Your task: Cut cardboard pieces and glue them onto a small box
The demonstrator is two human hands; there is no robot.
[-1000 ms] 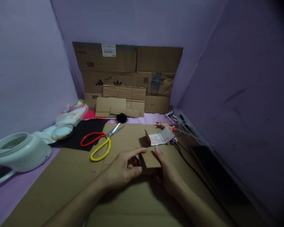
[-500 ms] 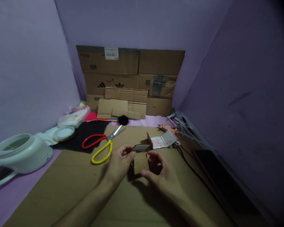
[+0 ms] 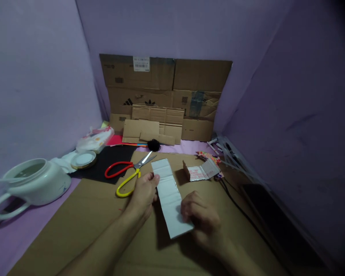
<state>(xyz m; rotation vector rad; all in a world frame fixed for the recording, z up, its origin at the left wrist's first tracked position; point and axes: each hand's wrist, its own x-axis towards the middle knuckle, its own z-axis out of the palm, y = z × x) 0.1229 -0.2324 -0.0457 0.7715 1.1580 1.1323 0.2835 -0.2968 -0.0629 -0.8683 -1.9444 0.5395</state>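
Note:
A long cardboard strip (image 3: pixel 167 191), white face up with several cross creases, slants between my hands above the brown cardboard mat. My left hand (image 3: pixel 146 191) pinches its left edge, thumb on top. At the lower right edge, the curled fingers of my right hand (image 3: pixel 199 214) close on the strip; that thumb is hidden. Scissors (image 3: pixel 136 165) with one red and one yellow handle lie beyond my left hand, blades parted. Past my right hand stands a folded cardboard piece (image 3: pixel 199 171) with a white face and red print.
A white pot (image 3: pixel 43 184) and a round lid (image 3: pixel 83 159) are at left, near black paper (image 3: pixel 109 163). Black yarn (image 3: pixel 153 145) lies before cardboard sheets (image 3: pixel 166 84) leaning on the wall. A dark flat panel (image 3: pixel 276 218) and a black cable (image 3: pixel 238 209) are at right.
The folded cardboard between my hands has been opened into a long strip, its white face now up. My right hand has moved slightly down and right. The view has shifted a little left.

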